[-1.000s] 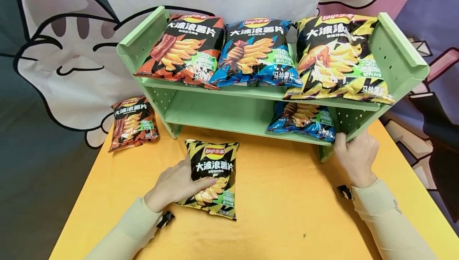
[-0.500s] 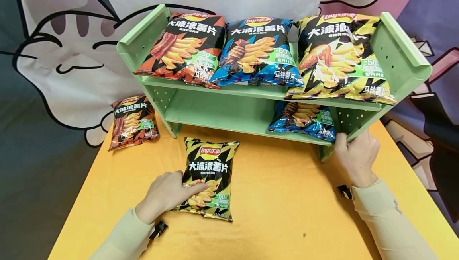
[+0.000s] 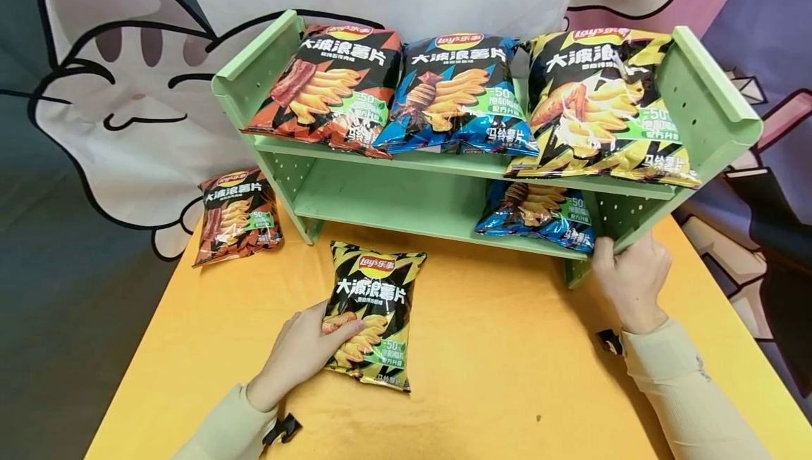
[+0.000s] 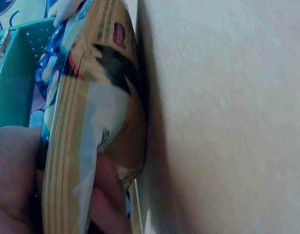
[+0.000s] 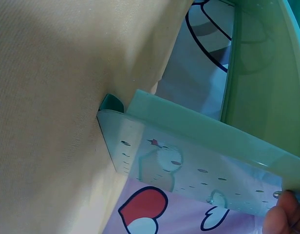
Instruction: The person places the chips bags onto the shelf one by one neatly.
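My left hand (image 3: 301, 351) holds a yellow-and-black bag of potato chips (image 3: 374, 284) by its left side, over the table in front of the shelf. The thumb lies across the front, and the fingers go behind. In the left wrist view the chip bag (image 4: 118, 105) shows its side and back, with fingertips (image 4: 108, 190) against the back. My right hand (image 3: 634, 277) grips the lower right side panel of the green two-tier shelf (image 3: 393, 196). The right wrist view shows fingertips (image 5: 281, 214) at the edge of that perforated panel (image 5: 189, 165).
The upper tier bears a red chip bag (image 3: 323, 90), a blue one (image 3: 457, 94) and a yellow one (image 3: 599, 101). Another blue bag (image 3: 536, 213) lies at the right of the lower tier. A red bag (image 3: 236, 217) leans left of the shelf on the yellow table (image 3: 482, 361).
My left hand has shifted the yellow-and-black chip bag slightly left and turned it a little, with the thumb still across its front. My right hand keeps its grip on the shelf.
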The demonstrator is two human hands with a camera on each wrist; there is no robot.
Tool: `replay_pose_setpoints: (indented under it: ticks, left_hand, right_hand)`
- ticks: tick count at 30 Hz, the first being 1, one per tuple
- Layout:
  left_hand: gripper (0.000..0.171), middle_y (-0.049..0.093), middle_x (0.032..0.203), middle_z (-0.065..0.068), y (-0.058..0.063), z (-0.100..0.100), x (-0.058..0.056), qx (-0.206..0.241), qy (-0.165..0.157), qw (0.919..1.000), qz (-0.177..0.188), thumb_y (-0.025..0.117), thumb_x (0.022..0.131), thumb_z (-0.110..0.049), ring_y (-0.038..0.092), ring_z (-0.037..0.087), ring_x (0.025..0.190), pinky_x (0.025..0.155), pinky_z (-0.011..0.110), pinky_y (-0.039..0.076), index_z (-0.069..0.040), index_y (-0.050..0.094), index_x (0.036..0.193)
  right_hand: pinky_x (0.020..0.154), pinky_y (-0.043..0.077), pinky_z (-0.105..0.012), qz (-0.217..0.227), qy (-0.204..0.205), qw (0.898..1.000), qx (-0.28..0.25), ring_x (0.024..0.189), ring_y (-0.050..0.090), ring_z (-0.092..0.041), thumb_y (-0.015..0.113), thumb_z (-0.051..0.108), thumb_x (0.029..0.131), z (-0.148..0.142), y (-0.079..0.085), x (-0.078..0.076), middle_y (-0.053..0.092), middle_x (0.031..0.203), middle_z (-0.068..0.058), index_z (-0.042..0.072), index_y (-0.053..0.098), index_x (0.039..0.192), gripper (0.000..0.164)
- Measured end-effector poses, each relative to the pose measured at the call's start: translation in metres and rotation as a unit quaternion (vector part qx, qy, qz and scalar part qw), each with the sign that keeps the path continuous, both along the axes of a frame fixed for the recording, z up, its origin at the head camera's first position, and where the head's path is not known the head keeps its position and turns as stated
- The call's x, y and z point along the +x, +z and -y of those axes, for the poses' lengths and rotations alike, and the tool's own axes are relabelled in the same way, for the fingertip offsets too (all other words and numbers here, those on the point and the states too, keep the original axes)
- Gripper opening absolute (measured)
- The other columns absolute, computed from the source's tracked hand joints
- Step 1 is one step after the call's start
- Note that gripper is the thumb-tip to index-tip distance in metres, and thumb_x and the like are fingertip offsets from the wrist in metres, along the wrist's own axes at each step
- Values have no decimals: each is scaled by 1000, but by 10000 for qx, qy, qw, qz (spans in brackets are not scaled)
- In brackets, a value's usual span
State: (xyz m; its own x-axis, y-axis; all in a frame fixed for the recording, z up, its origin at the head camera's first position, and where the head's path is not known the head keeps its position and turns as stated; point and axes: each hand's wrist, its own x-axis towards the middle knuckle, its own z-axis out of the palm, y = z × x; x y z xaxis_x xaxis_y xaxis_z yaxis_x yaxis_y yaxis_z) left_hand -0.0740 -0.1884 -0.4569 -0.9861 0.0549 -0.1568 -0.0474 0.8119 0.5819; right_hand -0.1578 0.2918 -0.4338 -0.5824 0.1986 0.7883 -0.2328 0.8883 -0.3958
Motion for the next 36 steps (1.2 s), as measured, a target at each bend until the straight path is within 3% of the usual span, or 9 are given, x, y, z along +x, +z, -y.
replay_pose_setpoints:
  ticks: [3, 6, 13, 20, 23, 25, 28, 32, 36]
  left_hand:
    - [55, 40, 59, -6, 1, -1, 1, 147, -68, 9992, -355, 64, 87, -76, 44, 10, 54, 66, 33, 46, -22, 67, 97]
    - [54, 28, 57, -10, 3, 0, 2, 312, -251, 9964, -743, 68, 89, -68, 30, 6, 52, 58, 25, 35, -22, 46, 72]
    - [49, 22, 60, -16, 15, 9, 4, 835, -1119, 9715, -1913, 78, 93, -40, 22, -3, 52, 51, 19, 30, -26, 39, 66]
    - [13, 47, 57, -18, 41, 6, -6, 1662, -1338, 9460, -2442, 81, 91, -20, 34, -5, 51, 49, 17, 35, -27, 72, 85]
    - [11, 50, 56, -13, 52, 0, -15, 1829, -1249, 9411, -2555, 81, 91, -17, 36, -2, 51, 49, 19, 34, -25, 74, 87]
    - [10, 56, 59, -12, 57, -5, -24, 1826, -1147, 9413, -2598, 81, 91, -17, 43, 0, 54, 52, 20, 39, -26, 75, 90]
    - [8, 50, 57, -10, 62, -14, -42, 1761, -963, 9449, -2585, 80, 92, -22, 44, 4, 54, 53, 24, 40, -23, 74, 87]
    - [31, 36, 55, -5, 69, -26, -67, 1845, -760, 9478, -2489, 76, 96, -31, 34, 9, 49, 50, 28, 33, -19, 59, 72]
    - [46, 37, 57, -2, 76, -41, -94, 2005, -651, 9455, -2482, 71, 99, -38, 36, 13, 50, 51, 30, 31, -17, 45, 67]
  right_hand:
    - [45, 14, -35, 10, -5, 10000, 0, 46, 25, -29, 46, 12, 81, -1, 0, 1, 31, 52, -7, -5, 57, 93, 24]
    - [45, 14, -35, 11, 9, 10000, 15, 46, 25, -28, 46, 12, 81, -1, -1, 1, 31, 52, -6, -4, 57, 93, 23]
    - [45, 13, -35, -48, -10, 10000, 37, 46, 24, -27, 46, 13, 80, -1, -3, -2, 29, 51, -5, 0, 53, 87, 16]
    - [45, 13, -34, -62, 16, 10000, 47, 46, 24, -27, 45, 12, 81, -1, -2, 0, 29, 52, -4, -3, 55, 91, 21]
    - [45, 13, -34, -43, 13, 10000, 37, 45, 24, -27, 45, 12, 81, -1, -1, 0, 30, 52, -5, -3, 55, 91, 20]
    - [45, 14, -34, -35, 15, 10000, 30, 46, 24, -27, 45, 13, 82, -1, -1, 1, 30, 52, -5, -3, 55, 90, 20]
    - [45, 14, -34, -17, 19, 10000, 11, 46, 25, -28, 46, 13, 81, -1, -1, 1, 31, 52, -5, -2, 54, 89, 18]
    - [45, 14, -35, 4, 23, 10000, 0, 45, 26, -29, 46, 13, 81, 0, -1, 1, 32, 51, -6, -1, 52, 87, 16]
    - [45, 14, -34, 19, 16, 10000, 7, 45, 26, -29, 46, 13, 82, -2, -1, 1, 32, 52, -6, -1, 53, 87, 17]
